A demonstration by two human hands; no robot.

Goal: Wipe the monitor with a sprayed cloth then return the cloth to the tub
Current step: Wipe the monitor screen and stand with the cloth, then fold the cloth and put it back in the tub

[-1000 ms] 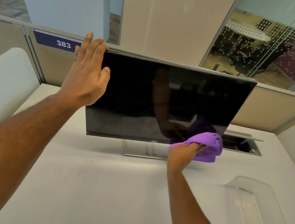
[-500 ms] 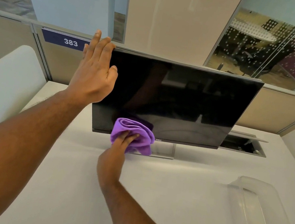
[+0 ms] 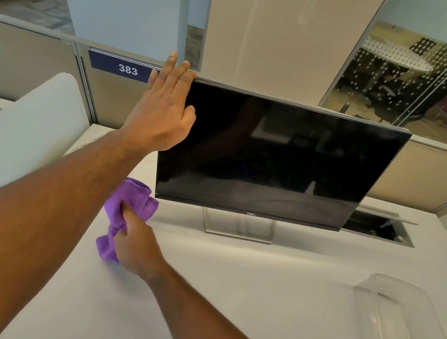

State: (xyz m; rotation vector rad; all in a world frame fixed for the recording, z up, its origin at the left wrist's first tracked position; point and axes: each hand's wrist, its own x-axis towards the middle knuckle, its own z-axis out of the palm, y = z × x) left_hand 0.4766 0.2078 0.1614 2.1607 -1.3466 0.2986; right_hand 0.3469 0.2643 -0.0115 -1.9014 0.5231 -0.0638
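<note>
A black monitor (image 3: 275,159) stands on a silver stand on the white desk, its screen dark. My left hand (image 3: 164,109) lies flat against the monitor's top left corner, fingers together and reaching over the top edge. My right hand (image 3: 137,246) grips a crumpled purple cloth (image 3: 125,207) just left of and below the screen's lower left corner, off the glass and above the desk. A clear plastic tub (image 3: 400,332) sits at the desk's right front with nothing in it.
The white desk (image 3: 227,299) spreads under the monitor. An open cable hatch (image 3: 380,228) lies behind the monitor's right side. Beige partition panels with a blue "383" sign (image 3: 121,67) close the back. White padded dividers (image 3: 14,134) flank the desk.
My right hand swept the purple cloth leftward along the screen's bottom edge, from lower right to past the lower left corner, and it is now off the glass. The left hand kept its place.
</note>
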